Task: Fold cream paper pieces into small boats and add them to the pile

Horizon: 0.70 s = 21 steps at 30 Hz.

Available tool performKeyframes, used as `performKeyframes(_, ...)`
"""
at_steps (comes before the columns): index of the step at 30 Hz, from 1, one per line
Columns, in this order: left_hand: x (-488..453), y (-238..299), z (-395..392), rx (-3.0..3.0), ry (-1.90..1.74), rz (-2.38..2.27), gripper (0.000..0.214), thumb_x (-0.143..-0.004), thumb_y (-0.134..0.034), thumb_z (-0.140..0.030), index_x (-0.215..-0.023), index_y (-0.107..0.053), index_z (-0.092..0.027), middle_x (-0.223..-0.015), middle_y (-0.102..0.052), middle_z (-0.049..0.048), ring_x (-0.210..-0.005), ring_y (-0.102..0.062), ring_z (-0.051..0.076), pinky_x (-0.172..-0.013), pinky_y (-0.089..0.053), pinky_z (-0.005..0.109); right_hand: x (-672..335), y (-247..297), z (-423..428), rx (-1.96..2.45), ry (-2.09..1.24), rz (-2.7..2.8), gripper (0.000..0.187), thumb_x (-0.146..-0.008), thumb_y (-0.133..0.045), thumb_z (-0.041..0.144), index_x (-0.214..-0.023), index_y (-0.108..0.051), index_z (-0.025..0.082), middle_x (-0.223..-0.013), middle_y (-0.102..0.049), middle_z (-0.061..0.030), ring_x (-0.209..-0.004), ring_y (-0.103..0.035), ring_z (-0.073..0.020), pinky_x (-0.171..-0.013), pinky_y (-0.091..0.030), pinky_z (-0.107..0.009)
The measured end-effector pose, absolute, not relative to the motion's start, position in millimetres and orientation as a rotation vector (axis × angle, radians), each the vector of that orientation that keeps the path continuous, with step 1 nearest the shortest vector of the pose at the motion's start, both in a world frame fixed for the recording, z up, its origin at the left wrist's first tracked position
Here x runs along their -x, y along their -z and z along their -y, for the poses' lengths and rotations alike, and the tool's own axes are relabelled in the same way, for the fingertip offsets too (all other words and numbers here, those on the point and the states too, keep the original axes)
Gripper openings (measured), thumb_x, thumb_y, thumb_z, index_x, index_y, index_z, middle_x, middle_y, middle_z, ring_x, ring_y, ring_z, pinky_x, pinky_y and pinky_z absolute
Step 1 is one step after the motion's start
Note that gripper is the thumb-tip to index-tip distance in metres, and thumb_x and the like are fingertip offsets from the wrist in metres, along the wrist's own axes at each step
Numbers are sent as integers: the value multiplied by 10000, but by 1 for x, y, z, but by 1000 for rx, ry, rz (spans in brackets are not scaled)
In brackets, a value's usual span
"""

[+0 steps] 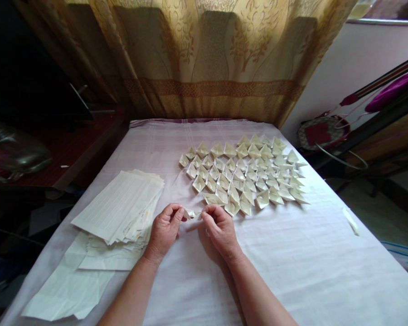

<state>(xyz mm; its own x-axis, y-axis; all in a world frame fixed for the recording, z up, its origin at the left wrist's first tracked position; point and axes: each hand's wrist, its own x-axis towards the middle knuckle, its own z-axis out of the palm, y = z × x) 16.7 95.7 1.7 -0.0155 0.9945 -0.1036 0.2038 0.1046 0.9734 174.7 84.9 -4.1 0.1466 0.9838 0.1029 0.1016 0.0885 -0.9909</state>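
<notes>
Between my two hands is a small folded paper boat (192, 214), held up a little over the cloth. My left hand (166, 226) pinches its left tip between thumb and forefinger. At the other tip, my right hand (221, 228) pinches it the same way. Just beyond my right hand stand rows of folded paper boats (238, 174), whitish and close together. Left of my left hand lies a stack of ruled paper sheets (122, 203). The curled fingers hide part of the boat's ends.
A creased sheet (68, 280) lies under the stack at the near left. A white scrap (351, 222) sits near the right edge of the cloth-covered table (292, 262). A patterned curtain (204, 59) hangs behind. Dark furniture (98, 131) borders the left side.
</notes>
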Motion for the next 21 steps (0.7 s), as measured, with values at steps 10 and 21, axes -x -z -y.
performKeyframes(10,-10,6,-88,-1591,-1074,-1450,262,-827,-568,-342,-1051,-604,-210,-757,-653,-22,-645,-620,111,-637,-505,212,-181,8,-70,1450,-771,1270,147,-816,-554,323,-736,-571,201,-601,-553,39,-545,-483,-110,-557,-407,-216)
performKeyframes(21,-2,-7,-54,-2348,-735,-1272,171,-856,-560,-127,-945,-671,-223,-912,-668,20,-868,-618,166,-782,-491,270,-193,6,-45,1468,-530,1710,106,-829,-500,193,-761,-581,200,-690,-614,-3,-627,-553,-132,-615,-411,-229)
